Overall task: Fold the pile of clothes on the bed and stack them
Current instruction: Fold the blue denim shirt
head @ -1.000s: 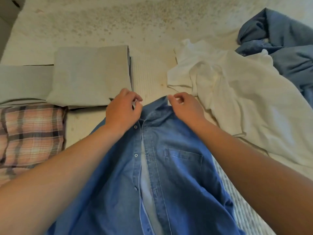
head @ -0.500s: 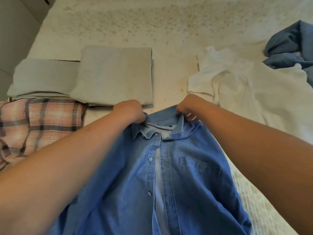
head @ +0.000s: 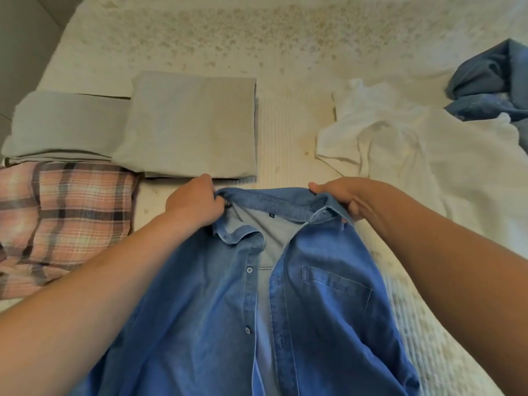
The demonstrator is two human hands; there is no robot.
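Collar [head: 274, 202] spread wider (both hands gripping).

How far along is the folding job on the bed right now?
Done: two folded grey pieces and a plaid garment, lying side by side rather than stacked. In hand: the left hand and right hand grip the collar of the unbuttoned denim shirt, still unfolded. Left: the crumpled white garment and blue garment.

Denim shirt [head: 300, 304] lay unbuttoned, front up — collar pinched between left hand [head: 194, 202] and right hand [head: 343, 195].
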